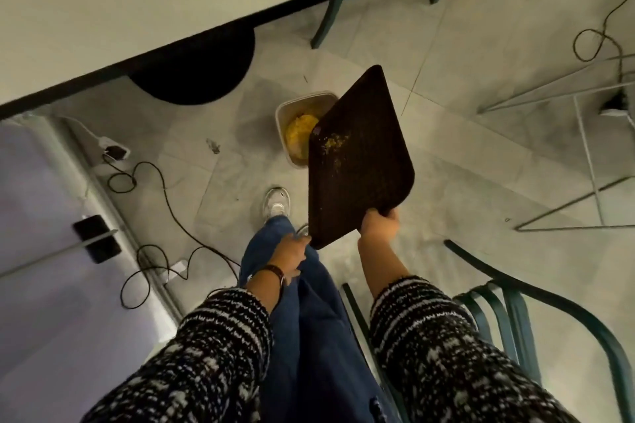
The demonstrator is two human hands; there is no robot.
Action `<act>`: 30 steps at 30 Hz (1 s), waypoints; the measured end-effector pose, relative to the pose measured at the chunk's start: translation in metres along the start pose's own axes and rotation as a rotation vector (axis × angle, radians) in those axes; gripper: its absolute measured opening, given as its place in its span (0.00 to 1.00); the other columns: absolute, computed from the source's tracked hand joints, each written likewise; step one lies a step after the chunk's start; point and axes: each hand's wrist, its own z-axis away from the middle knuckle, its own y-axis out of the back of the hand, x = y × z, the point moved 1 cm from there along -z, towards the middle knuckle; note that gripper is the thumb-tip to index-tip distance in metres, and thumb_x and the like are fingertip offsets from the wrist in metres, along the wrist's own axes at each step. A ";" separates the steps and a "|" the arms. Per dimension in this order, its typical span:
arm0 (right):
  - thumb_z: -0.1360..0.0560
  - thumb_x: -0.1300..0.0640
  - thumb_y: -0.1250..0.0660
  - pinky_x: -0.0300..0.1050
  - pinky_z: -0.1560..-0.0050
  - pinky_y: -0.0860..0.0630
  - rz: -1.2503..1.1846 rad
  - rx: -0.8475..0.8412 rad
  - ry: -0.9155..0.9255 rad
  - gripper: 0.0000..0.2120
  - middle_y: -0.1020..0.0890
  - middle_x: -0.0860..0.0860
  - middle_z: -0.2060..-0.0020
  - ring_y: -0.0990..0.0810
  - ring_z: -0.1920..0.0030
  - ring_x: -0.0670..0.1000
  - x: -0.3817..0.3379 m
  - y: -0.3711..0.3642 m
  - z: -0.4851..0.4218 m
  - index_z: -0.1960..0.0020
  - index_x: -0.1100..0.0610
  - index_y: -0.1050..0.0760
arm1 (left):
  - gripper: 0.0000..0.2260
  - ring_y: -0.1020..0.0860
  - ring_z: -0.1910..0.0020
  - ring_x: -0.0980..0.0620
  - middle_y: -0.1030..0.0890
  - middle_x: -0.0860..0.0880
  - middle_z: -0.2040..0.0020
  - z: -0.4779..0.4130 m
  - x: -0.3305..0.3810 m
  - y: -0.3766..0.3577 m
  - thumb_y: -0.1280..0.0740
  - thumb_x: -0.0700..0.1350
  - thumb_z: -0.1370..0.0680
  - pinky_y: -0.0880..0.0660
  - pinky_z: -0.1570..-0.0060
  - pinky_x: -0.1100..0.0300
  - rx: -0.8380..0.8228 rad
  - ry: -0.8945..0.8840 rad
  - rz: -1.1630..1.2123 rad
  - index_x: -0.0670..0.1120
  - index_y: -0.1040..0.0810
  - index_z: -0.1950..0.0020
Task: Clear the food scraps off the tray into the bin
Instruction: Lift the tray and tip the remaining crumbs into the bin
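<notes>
From my head camera, looking down: my right hand (379,223) grips the tray (357,161) at its near right corner, fingers wrapped under the edge and thumb on top. My left hand (292,254) sits at the near left corner; whether it pinches the edge or only steadies it I cannot tell. The tray is tilted steeply, its far edge dipped over the bin (285,113) on the floor (446,45). Yellow scraps (300,129) already lie in the bin, and a thin scatter of crumbs (335,142) clings near the tray's left edge. The tray looks stiff, light and smooth, so I judge the near corners are the right hold. The crumbs seem stuck and will probably need a shake or a tap.
</notes>
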 end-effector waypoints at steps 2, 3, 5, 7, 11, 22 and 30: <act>0.26 0.68 0.40 0.56 0.38 0.26 0.058 0.003 0.013 0.17 0.20 0.59 0.42 0.22 0.42 0.59 -0.014 -0.017 0.004 0.38 0.60 0.25 | 0.18 0.29 0.42 0.46 0.31 0.43 0.32 0.001 0.012 0.006 0.42 0.47 0.20 0.33 0.38 0.44 -0.036 0.026 0.106 0.44 0.34 0.31; 0.26 0.67 0.38 0.56 0.38 0.26 0.102 -0.004 0.018 0.17 0.20 0.59 0.42 0.21 0.42 0.59 -0.021 -0.023 0.008 0.38 0.60 0.25 | 0.17 0.29 0.40 0.45 0.32 0.43 0.31 0.003 0.019 0.008 0.42 0.46 0.20 0.34 0.38 0.43 -0.048 0.034 0.163 0.44 0.34 0.31; 0.26 0.65 0.35 0.55 0.39 0.26 0.151 -0.029 0.022 0.16 0.19 0.58 0.43 0.21 0.43 0.60 -0.029 -0.035 0.013 0.39 0.61 0.25 | 0.19 0.30 0.35 0.42 0.34 0.44 0.29 0.005 0.029 0.010 0.43 0.47 0.19 0.35 0.37 0.41 -0.067 0.057 0.255 0.45 0.36 0.29; 0.25 0.63 0.34 0.54 0.40 0.25 0.152 -0.051 0.004 0.15 0.19 0.58 0.44 0.21 0.43 0.59 -0.035 -0.042 0.020 0.39 0.60 0.25 | 0.20 0.29 0.39 0.40 0.33 0.43 0.30 0.006 0.037 0.008 0.43 0.48 0.19 0.34 0.37 0.40 -0.106 0.090 0.350 0.46 0.37 0.28; 0.25 0.61 0.34 0.54 0.40 0.25 0.239 -0.078 0.044 0.14 0.19 0.57 0.44 0.21 0.43 0.59 -0.041 -0.054 0.031 0.39 0.60 0.25 | 0.18 0.25 0.45 0.39 0.28 0.40 0.37 0.004 0.052 0.004 0.45 0.48 0.19 0.24 0.48 0.46 -0.154 0.130 0.605 0.42 0.33 0.31; 0.25 0.48 0.35 0.47 0.56 0.20 0.803 -0.383 0.373 0.38 0.21 0.50 0.48 0.17 0.54 0.55 -0.121 -0.062 0.018 0.24 0.47 0.54 | 0.06 0.26 0.67 0.50 0.25 0.43 0.64 -0.029 0.057 -0.003 0.43 0.35 0.20 0.27 0.83 0.65 0.009 0.163 1.108 0.41 0.28 0.54; 0.20 0.55 0.47 0.47 0.66 0.19 1.186 -0.653 0.211 0.25 0.26 0.61 0.39 0.19 0.60 0.58 -0.154 -0.086 -0.005 0.26 0.54 0.52 | 0.07 0.32 0.68 0.53 0.29 0.48 0.63 -0.022 0.062 -0.032 0.44 0.38 0.19 0.29 0.82 0.70 0.110 0.093 1.163 0.43 0.27 0.52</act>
